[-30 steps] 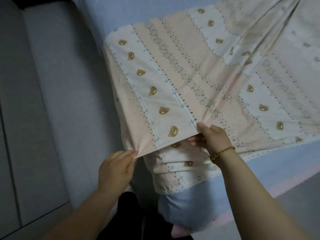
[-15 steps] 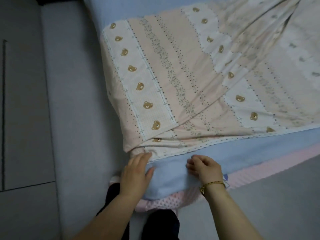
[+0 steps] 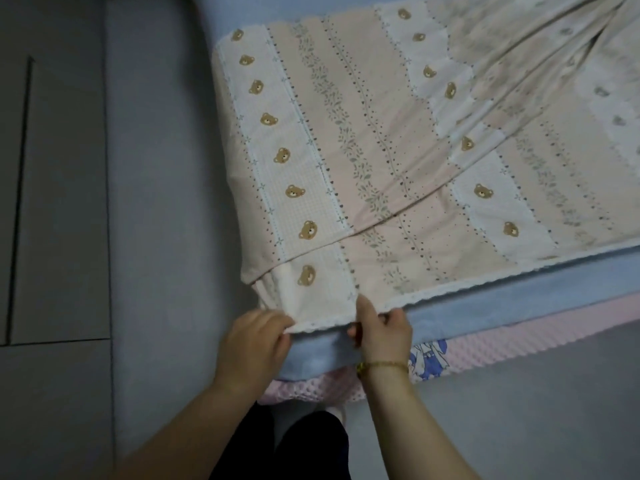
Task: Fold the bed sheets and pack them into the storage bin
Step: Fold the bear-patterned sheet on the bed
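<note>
We begin at the fingers [image 3: 277,322] of the left hand [image 3: 254,346]: they curl in against the thumb and pinch the near corner of the bed sheet [image 3: 381,174] by its lacy white hem. Just beside it, the right hand [image 3: 386,336] grips the same hem, its thumb standing up on top of the cloth and its other fingers curled underneath. The two hands are close together but do not touch, with a short stretch of hem drawn between them. A thin gold bracelet [image 3: 382,366] circles the right wrist. From the held corner the sheet spreads away across the bed [image 3: 502,306], peach and white in stripes, printed with small brown bear heads, dotted lines and leafy sprigs. It lies doubled: an upper layer ends in a slanting edge that crosses the lower one from the left side up toward the right. Farther right we see the cloth gathered into long creases. The sheet's near hem runs along the bed's near edge, where a band of pale blue cover shows below it. Its left side drapes over the bed's side. Under the blue we see a pink dimpled pad [image 3: 519,336], and near the right wrist a patch of blue-and-white cartoon print [image 3: 429,358]. Dark trousers [image 3: 304,448] fill the bottom between the forearms. Grey floor [image 3: 156,237] lies to the left, crossed by thin dark seams.
</note>
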Action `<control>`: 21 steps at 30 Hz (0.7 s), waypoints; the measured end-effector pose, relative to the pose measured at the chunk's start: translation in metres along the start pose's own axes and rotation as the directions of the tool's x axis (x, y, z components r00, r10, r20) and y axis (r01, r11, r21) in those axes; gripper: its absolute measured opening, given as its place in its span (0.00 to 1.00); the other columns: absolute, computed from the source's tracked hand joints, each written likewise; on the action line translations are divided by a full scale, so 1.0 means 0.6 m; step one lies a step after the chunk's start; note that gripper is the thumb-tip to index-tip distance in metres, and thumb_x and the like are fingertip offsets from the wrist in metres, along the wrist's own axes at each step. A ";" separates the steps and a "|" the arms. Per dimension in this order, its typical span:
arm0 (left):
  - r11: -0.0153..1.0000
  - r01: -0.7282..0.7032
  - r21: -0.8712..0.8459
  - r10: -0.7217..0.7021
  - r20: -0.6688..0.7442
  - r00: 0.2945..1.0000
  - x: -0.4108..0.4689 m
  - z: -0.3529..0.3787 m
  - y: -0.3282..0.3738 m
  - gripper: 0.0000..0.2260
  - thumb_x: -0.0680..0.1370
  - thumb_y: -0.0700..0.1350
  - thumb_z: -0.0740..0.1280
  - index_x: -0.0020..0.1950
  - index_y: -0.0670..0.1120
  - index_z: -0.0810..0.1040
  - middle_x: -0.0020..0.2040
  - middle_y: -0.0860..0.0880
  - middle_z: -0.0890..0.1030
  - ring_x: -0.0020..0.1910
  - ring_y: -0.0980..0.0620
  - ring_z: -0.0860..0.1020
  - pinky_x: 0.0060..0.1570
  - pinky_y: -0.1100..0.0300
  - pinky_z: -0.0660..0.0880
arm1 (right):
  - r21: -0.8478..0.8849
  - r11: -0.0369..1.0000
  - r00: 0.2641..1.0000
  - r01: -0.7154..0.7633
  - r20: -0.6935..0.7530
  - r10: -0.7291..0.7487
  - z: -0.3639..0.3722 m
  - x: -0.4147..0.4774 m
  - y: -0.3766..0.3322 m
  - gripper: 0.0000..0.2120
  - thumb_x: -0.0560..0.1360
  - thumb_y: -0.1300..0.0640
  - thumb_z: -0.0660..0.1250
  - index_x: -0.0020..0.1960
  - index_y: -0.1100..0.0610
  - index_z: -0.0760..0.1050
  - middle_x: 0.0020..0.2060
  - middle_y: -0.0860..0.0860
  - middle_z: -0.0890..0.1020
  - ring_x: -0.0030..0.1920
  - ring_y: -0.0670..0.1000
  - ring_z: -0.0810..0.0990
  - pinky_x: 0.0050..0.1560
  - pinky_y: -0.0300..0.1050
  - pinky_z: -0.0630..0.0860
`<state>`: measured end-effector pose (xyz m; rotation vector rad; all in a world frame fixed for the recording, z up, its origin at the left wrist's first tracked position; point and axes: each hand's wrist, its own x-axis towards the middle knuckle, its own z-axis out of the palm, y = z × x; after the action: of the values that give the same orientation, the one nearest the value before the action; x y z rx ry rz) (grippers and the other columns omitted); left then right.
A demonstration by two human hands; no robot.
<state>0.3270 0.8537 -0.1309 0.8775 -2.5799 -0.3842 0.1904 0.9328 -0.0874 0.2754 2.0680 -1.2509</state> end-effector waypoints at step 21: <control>0.889 0.455 -0.050 -0.427 0.268 0.864 0.087 0.016 -0.044 0.23 0.79 0.47 0.61 0.73 0.46 0.62 0.73 0.49 0.63 0.70 0.48 0.63 0.66 0.56 0.61 | -0.742 0.047 0.644 0.669 0.546 -0.536 0.025 0.063 0.062 0.30 0.68 0.45 0.50 0.60 0.58 0.77 0.61 0.60 0.77 0.60 0.62 0.77 0.68 0.48 0.52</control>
<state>0.2986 0.8020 -0.1352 1.4669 -2.5217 -0.8097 0.1881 0.9330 -0.1428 -1.3646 2.4725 -0.1749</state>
